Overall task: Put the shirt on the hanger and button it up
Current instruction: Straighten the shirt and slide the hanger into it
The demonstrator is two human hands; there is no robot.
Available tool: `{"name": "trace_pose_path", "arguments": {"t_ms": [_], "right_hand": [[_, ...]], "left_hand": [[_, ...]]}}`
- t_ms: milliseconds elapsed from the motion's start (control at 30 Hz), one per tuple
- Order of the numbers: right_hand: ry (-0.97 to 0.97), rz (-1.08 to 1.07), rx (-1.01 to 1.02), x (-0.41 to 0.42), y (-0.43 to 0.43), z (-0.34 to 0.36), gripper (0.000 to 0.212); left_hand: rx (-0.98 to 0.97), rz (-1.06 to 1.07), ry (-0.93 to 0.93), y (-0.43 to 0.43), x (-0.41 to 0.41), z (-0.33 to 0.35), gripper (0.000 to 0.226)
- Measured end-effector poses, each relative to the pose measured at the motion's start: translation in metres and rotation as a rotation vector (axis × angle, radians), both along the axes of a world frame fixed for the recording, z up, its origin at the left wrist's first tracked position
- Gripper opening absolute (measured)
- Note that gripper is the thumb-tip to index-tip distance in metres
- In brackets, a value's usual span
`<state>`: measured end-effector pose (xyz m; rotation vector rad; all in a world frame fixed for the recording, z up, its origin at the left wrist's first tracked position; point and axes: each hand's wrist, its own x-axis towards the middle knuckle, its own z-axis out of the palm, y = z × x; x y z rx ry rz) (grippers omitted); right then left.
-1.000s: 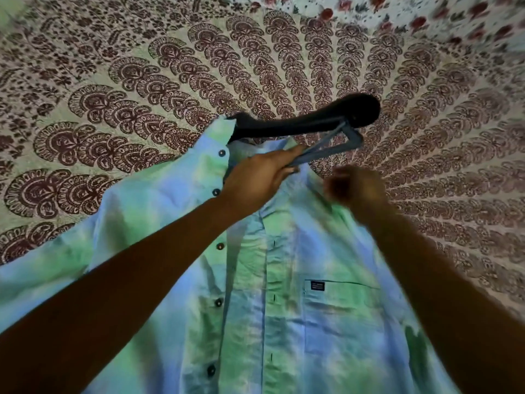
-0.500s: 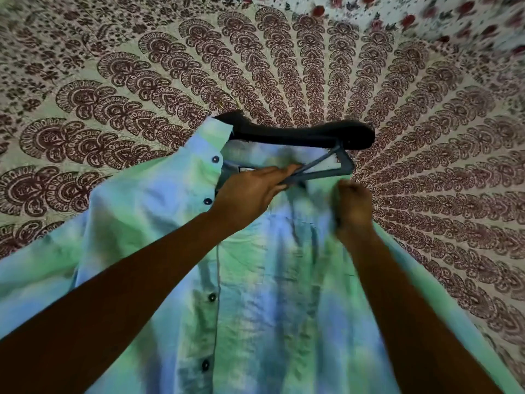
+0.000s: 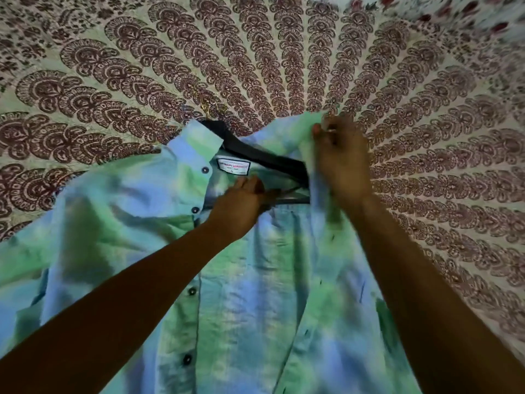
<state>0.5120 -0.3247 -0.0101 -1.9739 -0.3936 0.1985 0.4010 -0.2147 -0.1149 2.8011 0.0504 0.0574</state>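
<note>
A green and blue tie-dye shirt (image 3: 255, 294) lies open on the bed, dark buttons down its left placket and a white neck label showing. A black hanger (image 3: 255, 150) sits inside the collar area; its left end is under the left shoulder and its right end is covered by cloth. My left hand (image 3: 237, 209) grips the hanger's lower bar at the middle. My right hand (image 3: 339, 163) pinches the shirt's right collar and front edge, lifted over the hanger's right end.
A bedspread (image 3: 255, 66) printed with maroon feather motifs covers the bed all around the shirt. A floral cloth (image 3: 468, 15) lies at the far right corner.
My right hand rose up and to the right, pulling the shirt's right side over the hanger's right end, which showed bare before. The left hand kept its grip on the hanger bar.
</note>
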Motion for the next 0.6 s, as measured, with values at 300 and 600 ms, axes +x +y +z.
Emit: {"name": "trace_pose_path", "arguments": {"t_ms": [300, 600], "right_hand": [[-0.048, -0.005, -0.044, -0.006, -0.026, -0.039, 0.012], [0.037, 0.162, -0.648, 0.035, -0.059, -0.07, 0.045]], "left_hand": [[-0.77, 0.742, 0.025, 0.026, 0.021, 0.016, 0.039], [-0.916, 0.569, 0.093, 0.031, 0.054, 0.029, 0.04]]}}
